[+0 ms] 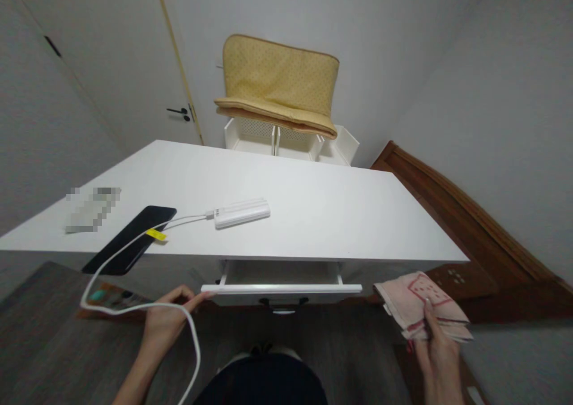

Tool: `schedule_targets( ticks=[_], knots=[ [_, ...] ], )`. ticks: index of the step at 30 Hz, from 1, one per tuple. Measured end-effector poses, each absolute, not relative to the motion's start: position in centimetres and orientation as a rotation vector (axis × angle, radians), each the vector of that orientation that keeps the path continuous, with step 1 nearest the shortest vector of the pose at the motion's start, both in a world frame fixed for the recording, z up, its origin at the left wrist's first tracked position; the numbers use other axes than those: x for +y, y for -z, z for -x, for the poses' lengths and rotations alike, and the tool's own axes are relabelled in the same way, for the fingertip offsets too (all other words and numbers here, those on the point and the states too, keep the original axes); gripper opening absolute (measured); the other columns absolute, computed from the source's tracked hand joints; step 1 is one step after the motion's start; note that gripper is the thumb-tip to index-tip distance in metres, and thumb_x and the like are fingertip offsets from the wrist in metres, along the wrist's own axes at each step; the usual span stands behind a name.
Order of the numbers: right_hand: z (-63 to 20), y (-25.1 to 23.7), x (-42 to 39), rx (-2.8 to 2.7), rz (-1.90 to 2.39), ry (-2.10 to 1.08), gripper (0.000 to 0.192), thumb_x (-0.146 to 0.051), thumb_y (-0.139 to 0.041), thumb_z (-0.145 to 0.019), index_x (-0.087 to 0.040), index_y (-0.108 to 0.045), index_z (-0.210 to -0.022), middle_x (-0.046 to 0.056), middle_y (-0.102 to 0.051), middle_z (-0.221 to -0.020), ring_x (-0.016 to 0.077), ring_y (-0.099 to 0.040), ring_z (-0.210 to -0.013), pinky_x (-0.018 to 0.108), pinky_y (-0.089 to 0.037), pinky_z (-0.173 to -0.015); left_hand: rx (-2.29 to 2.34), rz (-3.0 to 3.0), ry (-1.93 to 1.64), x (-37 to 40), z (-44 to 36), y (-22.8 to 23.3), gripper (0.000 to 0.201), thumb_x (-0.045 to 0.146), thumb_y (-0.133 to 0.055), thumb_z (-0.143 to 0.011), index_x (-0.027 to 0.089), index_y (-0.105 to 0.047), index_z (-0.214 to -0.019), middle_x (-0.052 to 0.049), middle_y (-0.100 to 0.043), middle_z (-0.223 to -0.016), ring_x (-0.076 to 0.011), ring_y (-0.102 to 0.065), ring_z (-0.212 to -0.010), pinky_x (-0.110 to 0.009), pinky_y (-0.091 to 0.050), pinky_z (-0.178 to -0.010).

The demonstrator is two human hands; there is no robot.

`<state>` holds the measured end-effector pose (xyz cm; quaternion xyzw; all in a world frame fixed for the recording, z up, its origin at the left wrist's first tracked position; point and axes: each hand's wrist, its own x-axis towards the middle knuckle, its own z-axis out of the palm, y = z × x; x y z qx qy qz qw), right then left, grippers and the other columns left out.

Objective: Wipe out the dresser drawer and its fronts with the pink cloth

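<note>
Left hand (165,321): fingers stretched out, tips touching the left end of the drawer (281,287) front. Not wrapped round anything; the handle sits lower at the drawer's middle, so the contact at the corner looks like a push or a steadying touch, not a grip. Drawer is pulled partway out from under the desk (313,214), inside looks bare from this angle.

Right hand (436,351): closed on a folded pink cloth (418,306), thumb on top, fingers below. Held out to the right of the drawer, well off the desk edge, roughly level with the drawer front. Folded flat, probably why a pinch at one end is enough to carry it.

A white cable (134,306) loops down off the desk and over the left wrist, running back up to a white power bank (242,212) lying on the desk. A phone (129,238) lies beside it, overhanging the near edge, with a yellow tag near the cable. A blurred item sits further left on the desk.

Behind the desk: a chair (280,88) with a yellow cushion, white shelf parts below it. Wooden bed frame (470,226) at right.
</note>
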<state>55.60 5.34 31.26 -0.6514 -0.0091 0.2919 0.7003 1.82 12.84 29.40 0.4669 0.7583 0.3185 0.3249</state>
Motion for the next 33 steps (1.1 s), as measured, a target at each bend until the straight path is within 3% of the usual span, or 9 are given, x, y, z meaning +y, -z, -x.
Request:
schedule_targets(
  ticks=[4,7,10,13,19,22,26,29,33],
  knots=[
    [-53.7,-30.3,5.9,-0.141,1.585,-0.706,0.067,-0.036,-0.089,-0.048,-0.007,-0.067,-0.105,0.01,-0.066,-0.088,0.0138,-0.055,-0.052,0.024,-0.043,-0.037,2.106,-1.231,-0.89,15.9,-4.1,-30.2,0.06,0.073,-0.068,-0.054,0.015,-0.05,-0.051,0.001,-0.042,-0.052,-0.0114,-0.037,-0.056,-0.025,-0.032,-0.059],
    [-50.9,-29.3,7.5,-0.525,1.716,-0.72,0.048,-0.044,-0.082,-0.059,-0.008,-0.067,-0.086,0.0,-0.05,-0.058,0.0101,-0.038,-0.037,0.024,-0.029,-0.03,2.12,-1.156,-0.928,17.9,-4.8,-30.2,0.058,0.072,-0.07,-0.05,0.015,-0.057,-0.053,-0.001,-0.05,-0.053,-0.0133,-0.042,-0.056,-0.027,-0.035,-0.059],
    [-47.1,-27.8,10.3,-0.843,1.674,-0.589,0.043,-0.044,-0.078,-0.064,-0.007,-0.066,-0.081,0.01,-0.062,-0.079,0.0186,-0.06,-0.068,0.029,-0.052,-0.06,1.986,-1.103,-0.96,18.7,-5.1,-30.2,0.054,0.067,-0.072,-0.048,0.014,-0.067,-0.06,-0.007,-0.064,-0.063,-0.0204,-0.058,-0.064,-0.03,-0.043,-0.064],
    [-42.9,-25.7,12.8,-0.888,1.623,-0.421,0.043,-0.046,-0.07,-0.072,-0.007,-0.063,-0.089,0.016,-0.065,-0.093,0.0242,-0.063,-0.09,0.037,-0.051,-0.088,1.846,-1.126,-0.973,18.4,-5.0,-30.0,0.05,0.061,-0.074,-0.048,0.015,-0.073,-0.068,-0.01,-0.071,-0.076,-0.0249,-0.066,-0.076,-0.032,-0.05,-0.074],
    [-35.0,-22.0,13.6,-0.995,1.636,-0.48,0.029,-0.04,-0.058,-0.084,-0.012,-0.056,-0.092,0.013,-0.061,-0.089,0.0218,-0.059,-0.081,0.036,-0.05,-0.08,1.714,-1.188,-0.929,14.8,-2.9,-26.3,0.05,0.061,-0.072,-0.065,0.016,-0.075,-0.089,-0.01,-0.073,-0.097,-0.0267,-0.068,-0.095,-0.035,-0.052,-0.089],
    [-30.8,-22.3,13.9,-1.188,1.403,-0.427,0.011,-0.022,-0.054,-0.086,-0.015,-0.056,-0.093,0.01,-0.059,-0.088,0.0197,-0.059,-0.08,0.034,-0.05,-0.075,1.663,-1.138,-0.866,12.4,-1.9,-23.7,0.056,0.066,-0.067,-0.071,0.015,-0.073,-0.094,-0.011,-0.073,-0.098,-0.0256,-0.069,-0.09,-0.034,-0.052,-0.087],
    [-24.9,-23.7,15.7,-1.483,1.0,-0.236,0.016,-0.008,-0.047,-0.083,-0.017,-0.055,-0.094,0.008,-0.061,-0.092,0.0201,-0.059,-0.091,0.035,-0.049,-0.078,1.641,-1.158,-0.726,9.9,-2.4,-22.1,0.06,0.071,-0.061,-0.074,0.016,-0.073,-0.094,-0.01,-0.073,-0.095,-0.0262,-0.069,-0.091,-0.034,-0.049,-0.089],
    [-20.8,-22.9,17.0,-1.679,0.85,-0.384,0.015,-0.014,-0.046,-0.09,-0.019,-0.059,-0.097,0.007,-0.065,-0.099,0.0189,-0.059,-0.098,0.033,-0.048,-0.082,1.604,-1.242,-0.653,9.0,-3.8,-22.2,0.056,0.068,-0.058,-0.078,0.016,-0.074,-0.093,-0.009,-0.073,-0.095,-0.0264,-0.067,-0.094,-0.033,-0.048,-0.091],
    [-17.4,-18.6,17.7,-1.805,0.783,-0.179,0.025,-0.026,-0.044,-0.09,-0.015,-0.064,-0.1,0.01,-0.066,-0.086,0.0207,-0.059,-0.079,0.031,-0.044,-0.063,1.571,-1.321,-0.607,8.5,-5.8,-22.6,0.05,0.062,-0.061,-0.078,0.017,-0.075,-0.093,-0.008,-0.073,-0.099,-0.0276,-0.066,-0.099,-0.032,-0.047,-0.094]
  ],
)
